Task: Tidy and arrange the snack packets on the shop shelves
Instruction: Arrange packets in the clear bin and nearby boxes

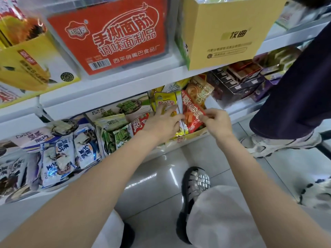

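Head cam: my right hand [215, 122] pinches the red packet [192, 111] by its lower right edge; my left hand [165, 122] has fingers curled on the packets beside it, in the box on the low shelf [111, 97]. To do this well, I'd part the row w/ left, slide red in upright, label out. Red sits between both hands, touching each.

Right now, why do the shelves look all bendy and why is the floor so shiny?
In the head view, the wide lens bows the white shelf edge and stretches both forearms; ceiling light glares off the floor tiles and the blue-white packets; the top-left corner blurs, while the red packet pinched by the right hand stays fairly sharp beside the left hand.
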A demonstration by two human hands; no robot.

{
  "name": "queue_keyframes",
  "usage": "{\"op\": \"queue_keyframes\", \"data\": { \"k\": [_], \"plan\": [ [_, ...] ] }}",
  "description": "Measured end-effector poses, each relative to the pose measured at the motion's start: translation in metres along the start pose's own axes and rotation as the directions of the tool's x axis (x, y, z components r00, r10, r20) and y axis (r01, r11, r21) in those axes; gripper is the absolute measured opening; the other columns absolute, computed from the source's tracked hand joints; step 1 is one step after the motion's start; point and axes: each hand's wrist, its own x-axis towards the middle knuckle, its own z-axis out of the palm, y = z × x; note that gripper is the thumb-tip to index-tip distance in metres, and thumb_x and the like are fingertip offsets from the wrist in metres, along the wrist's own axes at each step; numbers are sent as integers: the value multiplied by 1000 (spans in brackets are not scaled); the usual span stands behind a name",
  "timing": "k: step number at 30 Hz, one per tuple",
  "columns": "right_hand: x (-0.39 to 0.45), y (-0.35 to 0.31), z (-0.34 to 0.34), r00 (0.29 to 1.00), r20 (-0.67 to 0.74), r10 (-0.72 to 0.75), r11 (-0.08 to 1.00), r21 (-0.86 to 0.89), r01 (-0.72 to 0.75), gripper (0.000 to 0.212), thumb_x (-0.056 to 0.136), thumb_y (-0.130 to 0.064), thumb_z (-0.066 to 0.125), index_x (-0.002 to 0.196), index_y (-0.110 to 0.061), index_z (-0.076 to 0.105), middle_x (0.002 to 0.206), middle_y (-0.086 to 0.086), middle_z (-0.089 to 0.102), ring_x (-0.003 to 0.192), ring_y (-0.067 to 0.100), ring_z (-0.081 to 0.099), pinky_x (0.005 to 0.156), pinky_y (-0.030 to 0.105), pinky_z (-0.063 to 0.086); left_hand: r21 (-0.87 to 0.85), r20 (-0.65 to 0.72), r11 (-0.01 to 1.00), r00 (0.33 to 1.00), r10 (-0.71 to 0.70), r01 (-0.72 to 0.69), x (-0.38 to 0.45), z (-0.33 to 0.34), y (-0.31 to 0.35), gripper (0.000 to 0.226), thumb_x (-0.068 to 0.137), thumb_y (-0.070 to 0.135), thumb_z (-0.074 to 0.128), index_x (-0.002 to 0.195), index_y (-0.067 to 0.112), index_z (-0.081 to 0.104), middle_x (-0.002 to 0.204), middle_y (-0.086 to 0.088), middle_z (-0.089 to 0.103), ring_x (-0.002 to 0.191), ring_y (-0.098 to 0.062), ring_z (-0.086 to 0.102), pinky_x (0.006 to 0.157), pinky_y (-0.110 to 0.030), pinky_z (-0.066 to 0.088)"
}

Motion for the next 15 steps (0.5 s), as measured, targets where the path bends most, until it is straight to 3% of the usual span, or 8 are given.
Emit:
{"op": "queue_keyframes", "data": {
  "k": [3,6,8,10,13,15],
  "plan": [
    [-6,3,-23,992,-80,97,936,347,-64,8,87,-6,57,91,-8,64,79,2,59,76,17,53,77,32,47,19,-22,999,999,-26,26,-6,11,-2,37,99,37,25,135,37,38,155,3,13,142,-30,4,112,-54,12],
    [-13,1,-47,989,-75,130,819,571,-65,17,93,-6,48,80,-16,50,85,3,58,75,16,57,65,27,51,7,12,999,999,-53,53,-5,13,-2,38,100,37,24,134,39,40,156,5,12,143,-28,2,112,-57,1],
    [-17,-3,-60,987,-75,144,746,664,-58,21,96,-7,42,77,-18,43,87,2,59,77,15,58,61,23,49,-30,39,998,998,-58,59,-2,9,-2,38,100,36,26,135,39,38,156,5,12,143,-28,3,111,-58,-2],
    [-20,-8,-67,985,-87,146,743,668,-51,21,96,-8,40,77,-18,41,83,-1,59,76,13,58,61,22,49,-85,3,994,998,-65,65,-1,2,-2,39,98,33,33,137,35,37,155,2,16,143,-26,8,111,-57,-1],
    [-24,-14,-70,985,-54,163,725,684,-82,17,96,-9,40,82,-16,46,84,0,60,77,13,60,65,24,50,-348,-180,936,977,-112,43,-5,-13,3,47,95,32,44,140,22,35,150,-3,30,138,-22,26,115,-52,13],
    [-28,-18,-72,985,-3,172,703,701,-120,17,95,-7,41,82,-15,47,84,3,60,78,16,60,68,27,50,-650,-181,759,976,-122,-26,-10,-27,13,53,92,30,52,140,14,34,145,-4,39,131,-19,37,111,-39,29]
  ]
}}
